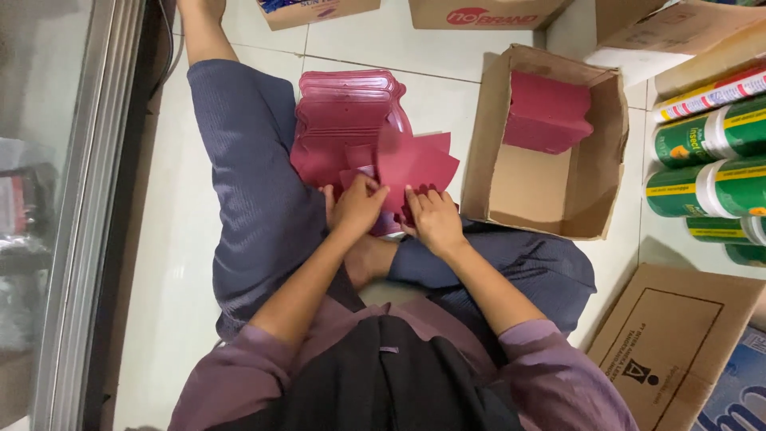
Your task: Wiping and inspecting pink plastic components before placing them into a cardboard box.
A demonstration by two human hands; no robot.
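Both hands, left hand (357, 203) and right hand (433, 217), gripped 1 maroon card (415, 164) left of the open carton (606, 144), few folded pieces (546, 112) inside, flat stack (343, 112) remaining.

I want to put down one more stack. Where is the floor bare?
Bare tile lies left of the leg, toward the glass door, and inside the open box below its red cards. Crowded: around both hands, and by the cans.

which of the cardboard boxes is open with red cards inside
The open box just right of the hands, with a stack of red cards at its far end. The other boxes, including the flat one at lower right, show none.
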